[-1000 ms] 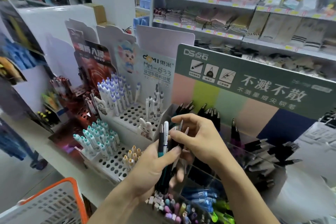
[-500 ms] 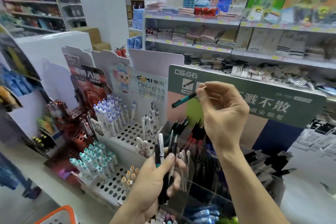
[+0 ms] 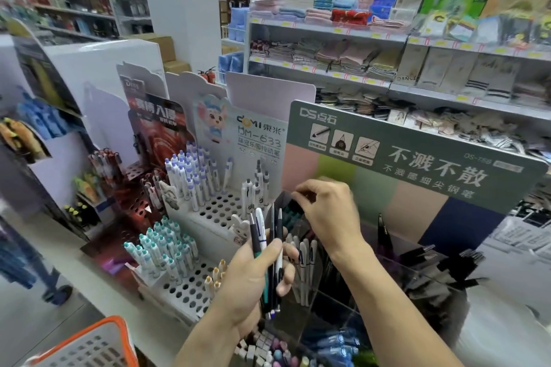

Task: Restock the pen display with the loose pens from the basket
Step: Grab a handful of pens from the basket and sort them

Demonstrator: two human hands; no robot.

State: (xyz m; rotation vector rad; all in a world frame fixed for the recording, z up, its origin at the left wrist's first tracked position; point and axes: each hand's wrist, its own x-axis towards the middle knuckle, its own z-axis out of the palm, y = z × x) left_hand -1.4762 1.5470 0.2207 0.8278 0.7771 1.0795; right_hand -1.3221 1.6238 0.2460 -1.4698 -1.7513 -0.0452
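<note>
My left hand (image 3: 253, 280) grips a bunch of several loose pens (image 3: 269, 250), dark and white, held upright in front of the display. My right hand (image 3: 325, 211) reaches down over the back left compartment of the clear acrylic pen display (image 3: 334, 301), fingers pinched on the top of a teal pen (image 3: 290, 213) that stands among other teal pens there. Other compartments hold white pens (image 3: 305, 259) and black pens (image 3: 432, 265). The green header card (image 3: 417, 143) rises behind. The basket (image 3: 89, 345), orange-rimmed and white, shows at the bottom left.
A white perforated stand (image 3: 208, 208) with purple-capped and teal-capped pens stands left of the acrylic display, with a red stand (image 3: 134, 188) beyond it. Store shelves with textiles (image 3: 357, 62) fill the background. A person's legs (image 3: 26, 268) show in the aisle at far left.
My right hand drew a teal pen from the left hand's bunch, lifted it, then lowered it into the back left compartment. The left hand has stayed in place with the remaining pens.
</note>
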